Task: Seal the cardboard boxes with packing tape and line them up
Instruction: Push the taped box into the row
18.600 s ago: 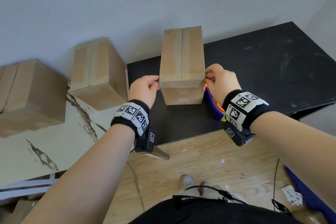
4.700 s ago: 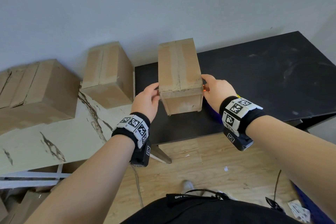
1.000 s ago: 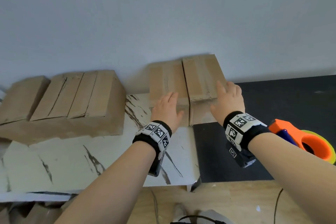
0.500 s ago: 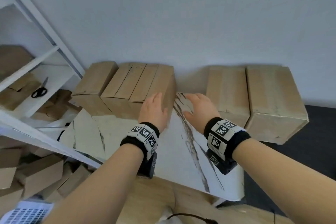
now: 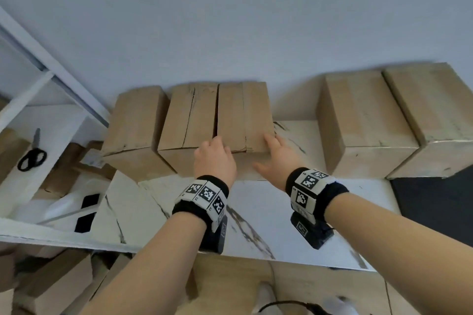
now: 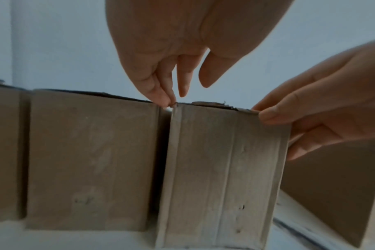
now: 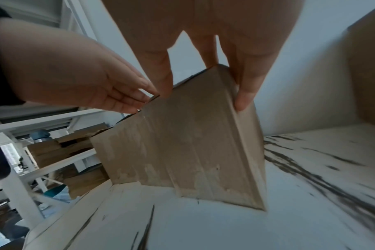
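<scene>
- Against the wall [image 5: 230, 20], on the white marbled table [image 5: 256, 207], stand five cardboard boxes: three close together at your left, two more to the right.
- The box [image 5: 243, 110] you are handling is the rightmost of the three. It stands on the table, just beside the middle box [image 5: 189, 115], with a narrow dark gap between them. The left box [image 5: 133, 120] sits at the far end of that row.
- In the left wrist view the box leans slightly off the line of its neighbour. A raised strip runs down its front face.
- Your left hand [image 5: 215, 158] is at the box's near left top corner. Its fingers are held together and fairly straight, and the fingertips [image 6: 167, 99] touch the corner at the gap. Nothing is clasped.
- Your right hand [image 5: 279, 158] grips the near right corner. The thumb [image 7: 163, 88] lies on the top front edge, and a finger [image 7: 244, 99] presses down along the right edge.
- The two right boxes [image 5: 358, 115] [image 5: 430, 105] touch each other side by side, well apart from the box you hold. The outer one reaches onto the black table [image 5: 435, 199].
- Labels: each wristband [image 5: 204, 194] [image 5: 309, 186] carries black-and-white square code markers. The small characters beside them are too small to read. No box shows readable print.
- Scissors [image 5: 32, 153] with black handles lie on the white shelf [image 5: 58, 123] at your left.
- More cardboard lies under the shelf, low at the left.
</scene>
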